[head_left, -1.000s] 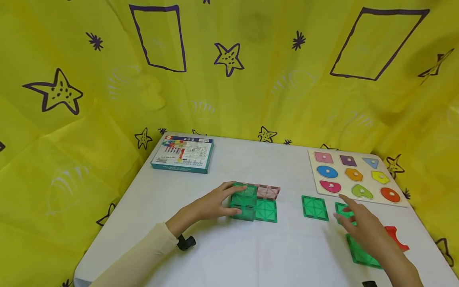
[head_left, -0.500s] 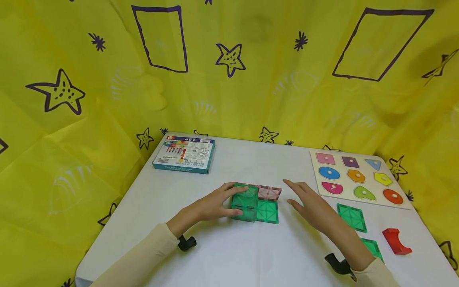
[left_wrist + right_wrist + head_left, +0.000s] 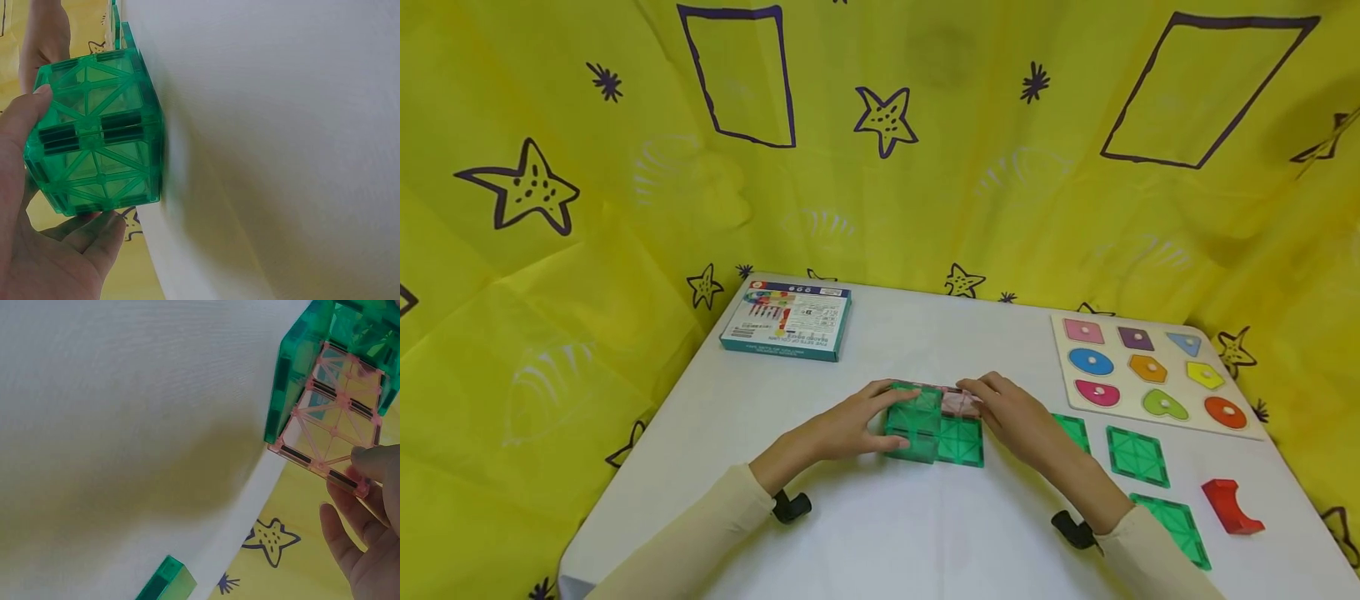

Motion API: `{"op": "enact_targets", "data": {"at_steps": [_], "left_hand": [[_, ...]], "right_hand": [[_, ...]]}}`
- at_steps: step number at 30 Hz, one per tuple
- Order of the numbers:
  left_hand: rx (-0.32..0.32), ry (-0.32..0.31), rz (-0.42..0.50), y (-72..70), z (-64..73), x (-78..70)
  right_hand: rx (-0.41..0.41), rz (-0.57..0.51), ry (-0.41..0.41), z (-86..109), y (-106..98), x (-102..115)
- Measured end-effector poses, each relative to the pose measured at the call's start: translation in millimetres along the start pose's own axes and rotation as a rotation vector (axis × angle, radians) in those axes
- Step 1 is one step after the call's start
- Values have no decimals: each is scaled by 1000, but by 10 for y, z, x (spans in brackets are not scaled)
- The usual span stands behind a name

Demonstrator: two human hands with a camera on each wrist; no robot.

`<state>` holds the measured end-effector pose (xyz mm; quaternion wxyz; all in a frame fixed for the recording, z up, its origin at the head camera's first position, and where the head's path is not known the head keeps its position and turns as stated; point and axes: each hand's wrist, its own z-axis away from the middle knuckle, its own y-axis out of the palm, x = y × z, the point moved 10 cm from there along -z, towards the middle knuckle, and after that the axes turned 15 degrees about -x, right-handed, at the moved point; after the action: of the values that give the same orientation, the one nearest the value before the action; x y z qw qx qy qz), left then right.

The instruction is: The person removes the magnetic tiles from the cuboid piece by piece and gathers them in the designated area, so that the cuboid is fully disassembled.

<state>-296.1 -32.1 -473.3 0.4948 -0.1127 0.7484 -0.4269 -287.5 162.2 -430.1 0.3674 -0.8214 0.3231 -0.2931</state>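
Observation:
Thumb and fingers of my left hand (image 3: pixel 850 427) hold a small box shape of green magnetic tiles (image 3: pixel 94 131) from its left side, thumb in front and fingers behind and on top. A flat green tile (image 3: pixel 961 442) lies against its right side on the table. Behind that tile stands a pink magnetic tile (image 3: pixel 331 431), joined edge to edge with another pink one at the back of the green box. My right hand (image 3: pixel 1017 423) pinches the outer top corner of the pink tile between thumb and fingers.
Loose green tiles (image 3: pixel 1138 457) lie to the right, one partly behind the right wrist. Near them sits a red arch block (image 3: pixel 1231 507). A shape puzzle board (image 3: pixel 1191 402) is at the back right, a flat carton (image 3: pixel 786 321) at the back left. A yellow curtain (image 3: pixel 880 208) hangs behind the table.
From above the loose green tiles, my right hand has moved left to the pink tile and taken hold of its corner. My left hand has kept its place on the green box shape.

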Motion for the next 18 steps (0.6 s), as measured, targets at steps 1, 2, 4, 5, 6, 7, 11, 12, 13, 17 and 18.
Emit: {"op": "enact_targets", "data": {"at_steps": [1,2,4,5,6,7,11,12,13,17,18], "left_hand": [[0,-2,-4,4,-4,2],[0,-2,-6,6,-8,2],[1,-7,-10,13,-13,12],[1,-6,-11,15,-14,15],[2,-6,-10,16,-15,15],[2,-4,-9,17,-15,16],[2,1,-5,18,-15,15],[1,0,-3,16,-13,15],[1,-1,-2,14,-12,15],[-1,-6,1,11,-10,16],[0,-7,4,11,-10,15]], "right_hand": [[-3,-5,-4,-1,4,-2],[-6,-10,-9,-2,6,-4],[-8,-15,-17,1,15,-8],[-9,-18,-19,3,21,-12],[-11,-20,-23,7,22,-12],[-13,-24,-27,12,25,-17],[-22,-38,-48,33,26,-27],[-23,-41,-53,37,24,-30],[-26,-43,-57,40,22,-33],[-26,-50,-58,49,15,-54],[-25,-49,-56,50,16,-61]]}}
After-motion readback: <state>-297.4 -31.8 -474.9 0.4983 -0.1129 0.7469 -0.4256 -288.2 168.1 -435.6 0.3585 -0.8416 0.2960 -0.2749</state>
